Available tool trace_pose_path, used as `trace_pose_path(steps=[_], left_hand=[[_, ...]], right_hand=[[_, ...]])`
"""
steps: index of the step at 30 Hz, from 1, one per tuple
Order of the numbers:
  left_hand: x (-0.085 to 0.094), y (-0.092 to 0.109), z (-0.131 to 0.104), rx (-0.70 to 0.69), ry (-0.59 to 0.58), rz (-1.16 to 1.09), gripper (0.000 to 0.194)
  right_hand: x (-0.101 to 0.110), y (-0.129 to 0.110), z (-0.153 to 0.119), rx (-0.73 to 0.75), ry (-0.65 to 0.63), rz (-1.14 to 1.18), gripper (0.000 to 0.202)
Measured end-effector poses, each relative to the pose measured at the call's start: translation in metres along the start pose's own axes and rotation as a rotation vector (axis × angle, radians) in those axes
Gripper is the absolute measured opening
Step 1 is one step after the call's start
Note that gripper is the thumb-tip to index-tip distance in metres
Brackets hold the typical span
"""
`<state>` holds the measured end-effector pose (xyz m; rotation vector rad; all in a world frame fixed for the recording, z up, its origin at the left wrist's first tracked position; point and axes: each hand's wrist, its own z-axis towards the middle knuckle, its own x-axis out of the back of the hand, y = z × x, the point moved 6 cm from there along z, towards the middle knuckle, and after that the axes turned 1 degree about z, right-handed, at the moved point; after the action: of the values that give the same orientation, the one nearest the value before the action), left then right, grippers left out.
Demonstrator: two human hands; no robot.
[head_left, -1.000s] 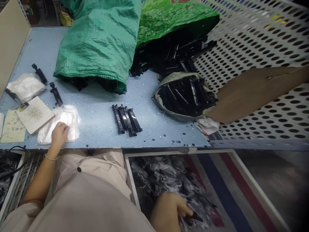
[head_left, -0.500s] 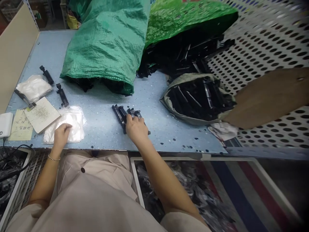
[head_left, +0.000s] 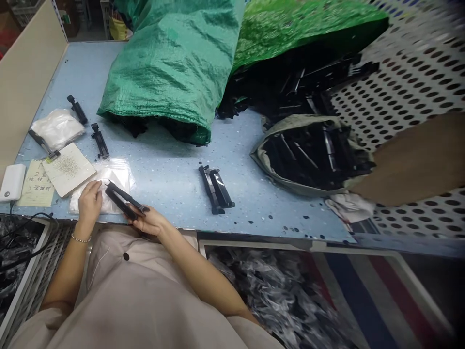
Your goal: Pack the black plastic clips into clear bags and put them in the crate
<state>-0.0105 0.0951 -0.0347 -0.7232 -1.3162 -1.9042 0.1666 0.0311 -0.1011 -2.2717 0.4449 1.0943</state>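
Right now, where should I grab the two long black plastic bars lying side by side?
Probably the middle of the two long black plastic bars, from above, with your grip across their outer long sides. They lie flat on the speckled blue table, narrow crosswise, with their tops uncovered.

– What does the right hand [head_left: 148, 223] hold?
– Two slim black parts [head_left: 119, 202], tilted, their far ends above a stack of clear bags [head_left: 121, 169].
– And the left hand [head_left: 90, 202]?
– It lies on that same stack, just beside the parts' ends.
– What else is on the blue table [head_left: 170, 169]?
– Two more black parts [head_left: 211, 190], side by side, left of an open grey bag [head_left: 260, 147].
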Motion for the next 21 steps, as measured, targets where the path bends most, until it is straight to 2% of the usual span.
trace_pose_path(steps=[3,6,10,13,15,18,20,21], left_hand=[[0.010,0.001,-0.004,-0.068,0.044,0.043,0.038],[0.014,0.013,-0.006,-0.163,0.087,0.039,0.039],[0.013,0.045,-0.015,-0.337,0.103,0.060,0.048],[0.004,0.077,-0.036,-0.558,0.008,0.003,0.060],[-0.002,0.090,-0.047,-0.638,-0.017,-0.057,0.065],[-0.006,0.084,-0.040,-0.507,0.124,-0.110,0.060],[-0.012,0.078,-0.028,-0.392,0.222,-0.122,0.055],[-0.017,0.078,-0.024,-0.381,0.242,-0.129,0.054]], right_hand=[[-0.002,-0.002,0.000,-0.010,-0.020,0.057,0.022],[-0.002,-0.005,-0.005,0.020,-0.013,0.074,0.021],[-0.005,-0.003,-0.005,0.029,-0.061,-0.002,0.025],[0.000,-0.012,-0.005,0.161,-0.023,0.020,0.030],[0.007,-0.021,-0.010,0.272,0.019,0.053,0.036],[0.015,-0.028,-0.026,0.336,0.024,0.121,0.044],[0.019,-0.027,-0.036,0.302,-0.001,0.189,0.037],[0.020,-0.025,-0.039,0.268,-0.018,0.214,0.031]])
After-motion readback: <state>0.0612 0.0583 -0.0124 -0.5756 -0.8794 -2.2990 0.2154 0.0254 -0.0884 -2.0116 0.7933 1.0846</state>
